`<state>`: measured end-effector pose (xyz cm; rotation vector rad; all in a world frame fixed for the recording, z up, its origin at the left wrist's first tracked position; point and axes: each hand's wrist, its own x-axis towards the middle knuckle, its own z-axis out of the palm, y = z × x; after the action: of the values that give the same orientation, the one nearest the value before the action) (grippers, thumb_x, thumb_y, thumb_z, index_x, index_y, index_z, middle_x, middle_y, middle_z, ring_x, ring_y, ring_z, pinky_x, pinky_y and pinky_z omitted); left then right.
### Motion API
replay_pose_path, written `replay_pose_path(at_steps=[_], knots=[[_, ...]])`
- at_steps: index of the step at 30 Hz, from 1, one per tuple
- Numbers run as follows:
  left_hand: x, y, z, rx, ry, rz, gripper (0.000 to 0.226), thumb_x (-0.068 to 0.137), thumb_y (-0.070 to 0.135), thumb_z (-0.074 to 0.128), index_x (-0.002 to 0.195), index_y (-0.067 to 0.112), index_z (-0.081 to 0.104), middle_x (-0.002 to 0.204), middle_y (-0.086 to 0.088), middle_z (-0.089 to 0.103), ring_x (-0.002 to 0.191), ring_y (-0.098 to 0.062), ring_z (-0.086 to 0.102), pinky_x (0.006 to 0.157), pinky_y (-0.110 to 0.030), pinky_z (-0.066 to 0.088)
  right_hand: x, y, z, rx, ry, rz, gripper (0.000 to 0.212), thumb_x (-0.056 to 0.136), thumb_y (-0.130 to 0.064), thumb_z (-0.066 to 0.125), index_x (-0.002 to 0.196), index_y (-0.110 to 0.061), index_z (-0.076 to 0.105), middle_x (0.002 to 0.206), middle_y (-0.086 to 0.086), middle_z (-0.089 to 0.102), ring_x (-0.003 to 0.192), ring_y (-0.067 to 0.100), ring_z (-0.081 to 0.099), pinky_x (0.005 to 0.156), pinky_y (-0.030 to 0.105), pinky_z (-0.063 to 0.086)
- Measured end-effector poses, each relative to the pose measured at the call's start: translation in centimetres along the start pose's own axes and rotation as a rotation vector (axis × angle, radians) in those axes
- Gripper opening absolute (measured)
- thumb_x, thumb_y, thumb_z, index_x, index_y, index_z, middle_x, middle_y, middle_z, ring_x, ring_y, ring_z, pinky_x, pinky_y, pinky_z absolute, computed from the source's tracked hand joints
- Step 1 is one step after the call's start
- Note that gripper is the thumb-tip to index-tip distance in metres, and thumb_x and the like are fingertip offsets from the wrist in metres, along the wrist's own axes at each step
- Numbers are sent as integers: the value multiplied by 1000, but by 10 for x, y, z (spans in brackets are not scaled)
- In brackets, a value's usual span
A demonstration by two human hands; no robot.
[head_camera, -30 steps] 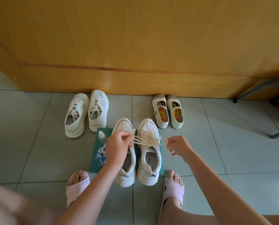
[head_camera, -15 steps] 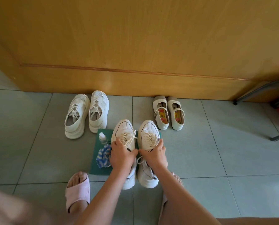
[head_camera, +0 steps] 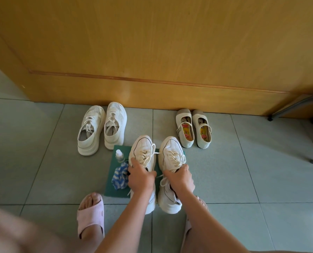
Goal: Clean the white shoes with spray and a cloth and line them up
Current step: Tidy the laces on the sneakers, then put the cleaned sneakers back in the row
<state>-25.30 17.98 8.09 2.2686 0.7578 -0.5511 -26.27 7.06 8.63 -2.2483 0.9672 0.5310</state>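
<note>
Both of my hands are on shoes. My left hand (head_camera: 141, 177) grips the left sneaker (head_camera: 143, 148) just behind its laces, with the fingers curled round the opening. My right hand (head_camera: 180, 177) grips the right sneaker (head_camera: 171, 148) at the same spot, fingers wrapped over the collar.

The two sneakers stand side by side with their toes pointing away from my fingertips. They lie across a green mat (head_camera: 115, 190) on the grey tiled floor (head_camera: 42, 170). Touching the outer side of my left fingers, a blue-and-white cloth (head_camera: 120, 177) lies bunched on the mat. Just beyond it a small spray bottle (head_camera: 119, 156) stands upright.

Farther out past my left fingers, a second pair of white sneakers (head_camera: 101, 128) stands near a tall wooden panel (head_camera: 152, 52). Out past my right fingers, cream strap shoes (head_camera: 194, 128) sit close to that same panel. Well to their right, grey metal legs (head_camera: 298, 105) meet the tiles. Behind my left wrist, my foot rests on the floor in a pink slipper (head_camera: 91, 216).
</note>
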Motion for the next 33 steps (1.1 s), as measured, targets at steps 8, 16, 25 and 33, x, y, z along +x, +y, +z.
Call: replay_pose_path(at_steps=[8,16,25,33], knots=[[2,-1,0,-134,99,132,75,79,29,66,144,17,30,126,-9,56,109,-33,57,80,-41,48,7,3,-12,46,50,0,43,75,-40,64,107,-16,48,96,2,61,87,23,59,79,36,51],[38,63,-31,-302,173,164,62,77,22,61,135,16,42,114,-8,62,101,-32,60,81,-40,50,39,-37,-50,87,130,-89,41,75,-37,65,104,-13,51,94,5,61,82,25,53,72,31,41],[127,128,-44,-224,194,166,61,76,23,63,132,15,42,114,-10,61,100,-33,60,81,-39,48,124,-120,-63,76,141,-182,49,73,-43,66,107,-9,55,93,6,64,84,27,61,67,31,44],[182,141,-11,-136,182,191,68,79,27,63,140,14,35,122,-11,58,105,-34,59,86,-45,51,176,-147,-33,11,108,-180,49,77,-42,64,112,-9,50,100,6,62,90,27,59,74,33,46]])
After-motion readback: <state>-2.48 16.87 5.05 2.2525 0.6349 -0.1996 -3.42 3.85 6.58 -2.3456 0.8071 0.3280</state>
